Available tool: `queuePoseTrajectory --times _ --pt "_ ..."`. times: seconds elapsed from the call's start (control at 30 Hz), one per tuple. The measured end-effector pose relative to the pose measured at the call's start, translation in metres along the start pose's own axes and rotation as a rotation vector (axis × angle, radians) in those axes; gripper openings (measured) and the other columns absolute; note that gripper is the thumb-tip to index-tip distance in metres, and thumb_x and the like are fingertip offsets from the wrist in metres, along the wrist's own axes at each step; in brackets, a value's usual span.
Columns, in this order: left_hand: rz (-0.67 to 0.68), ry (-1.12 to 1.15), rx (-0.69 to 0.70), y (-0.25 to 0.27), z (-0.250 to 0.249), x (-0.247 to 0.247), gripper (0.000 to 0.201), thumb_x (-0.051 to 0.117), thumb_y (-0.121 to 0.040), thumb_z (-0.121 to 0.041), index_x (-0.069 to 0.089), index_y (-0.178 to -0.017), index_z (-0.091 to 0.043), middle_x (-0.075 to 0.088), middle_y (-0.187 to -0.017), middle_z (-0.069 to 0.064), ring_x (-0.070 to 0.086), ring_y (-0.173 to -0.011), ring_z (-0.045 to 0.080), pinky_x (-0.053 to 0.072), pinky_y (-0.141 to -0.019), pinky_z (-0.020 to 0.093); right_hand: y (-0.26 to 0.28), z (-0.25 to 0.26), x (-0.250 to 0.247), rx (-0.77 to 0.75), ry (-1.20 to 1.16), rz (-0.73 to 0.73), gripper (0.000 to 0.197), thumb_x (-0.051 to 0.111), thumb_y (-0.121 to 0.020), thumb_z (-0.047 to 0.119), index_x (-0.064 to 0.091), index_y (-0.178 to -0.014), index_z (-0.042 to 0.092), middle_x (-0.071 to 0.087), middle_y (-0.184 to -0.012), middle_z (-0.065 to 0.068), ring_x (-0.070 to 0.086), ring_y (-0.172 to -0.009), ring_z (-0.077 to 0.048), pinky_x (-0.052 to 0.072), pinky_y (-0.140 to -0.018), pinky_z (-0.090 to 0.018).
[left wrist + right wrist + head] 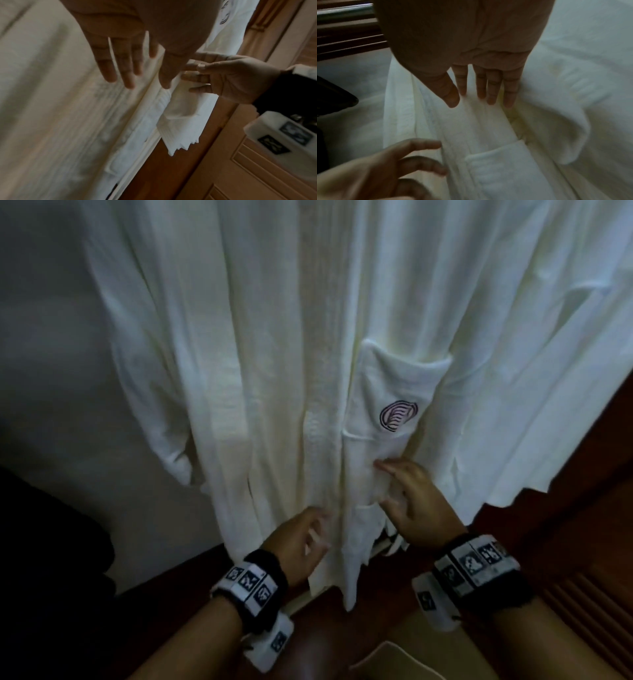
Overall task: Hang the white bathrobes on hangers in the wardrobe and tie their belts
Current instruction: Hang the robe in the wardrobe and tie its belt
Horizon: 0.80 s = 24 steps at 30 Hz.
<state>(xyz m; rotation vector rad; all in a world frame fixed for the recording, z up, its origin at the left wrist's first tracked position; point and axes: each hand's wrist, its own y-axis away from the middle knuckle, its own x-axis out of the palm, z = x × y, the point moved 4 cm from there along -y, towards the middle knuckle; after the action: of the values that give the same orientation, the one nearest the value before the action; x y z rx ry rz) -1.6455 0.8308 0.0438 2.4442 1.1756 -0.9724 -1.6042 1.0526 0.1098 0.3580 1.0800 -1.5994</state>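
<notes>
A white robe [260,364] is hanging down in front of the person, and it is filling most of the head view. A pocket [394,392] is sitting on the robe's front, and a small purple logo [398,415] is showing on it. The left hand [301,546] is reaching to the robe's lower front edge, with its fingers [126,67] straight and spread, lying against the cloth and holding nothing. The right hand [419,501] is reaching just below the pocket, and its fingers [491,86] are straight too, with the tips touching a long fold of the robe. So both hands are open, and neither grip is closing on anything. The two hands are near each other, with a strip of robe between them. Each wrist is wearing a dark band [263,587] with white blocks on it. Brown wood [582,508] is showing to the right of the robe and below it. A pale wall [51,344] is showing to the left.
</notes>
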Motion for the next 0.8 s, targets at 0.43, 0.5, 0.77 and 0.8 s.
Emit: queuePoseTrajectory --times 0.43,0.5,0.77,0.8 --pt "-0.402 0.181 -0.310 -0.073 -0.015 0.008 0.051 0.058 -0.086 -0.040 0.044 -0.130 -0.020 0.051 -0.128 -0.002 0.050 -0.114 0.014 0.042 -0.092 0.023 -0.021 -0.009 -0.015 0.211 -0.143 0.157 0.029 0.056 -0.088 0.002 0.066 -0.112 0.015 0.065 -0.112 0.004 0.057 -0.093 0.006 0.044 -0.086 -0.019" --pt "-0.410 0.140 -0.415 -0.067 -0.006 -0.002 0.037 0.051 -0.095 -0.025 0.053 -0.129 -0.010 0.057 -0.126 0.005 0.054 -0.115 0.020 0.036 -0.087 0.020 -0.025 -0.026 -0.010 0.291 -0.045 0.186 0.032 0.055 -0.088 0.007 0.063 -0.118 0.017 0.065 -0.113 0.003 0.058 -0.101 -0.007 0.044 -0.092 -0.022" --pt "-0.404 0.109 -0.597 -0.048 0.032 -0.013 0.029 0.055 -0.094 -0.023 0.063 -0.115 -0.005 0.063 -0.118 0.019 0.058 -0.111 0.034 0.041 -0.082 0.029 -0.021 -0.035 0.070 0.364 -0.132 0.553 0.056 0.059 -0.093 0.021 0.039 -0.144 0.023 0.053 -0.133 -0.001 0.052 -0.121 -0.019 0.040 -0.100 -0.024" --pt "-0.413 0.105 -0.605 -0.044 0.031 -0.012 0.028 0.055 -0.094 -0.021 0.063 -0.114 -0.003 0.064 -0.117 0.020 0.058 -0.111 0.034 0.041 -0.082 0.029 -0.022 -0.029 0.076 0.337 -0.175 0.559 0.059 0.059 -0.093 0.019 0.036 -0.147 0.021 0.050 -0.136 0.001 0.049 -0.124 -0.017 0.037 -0.099 -0.020"
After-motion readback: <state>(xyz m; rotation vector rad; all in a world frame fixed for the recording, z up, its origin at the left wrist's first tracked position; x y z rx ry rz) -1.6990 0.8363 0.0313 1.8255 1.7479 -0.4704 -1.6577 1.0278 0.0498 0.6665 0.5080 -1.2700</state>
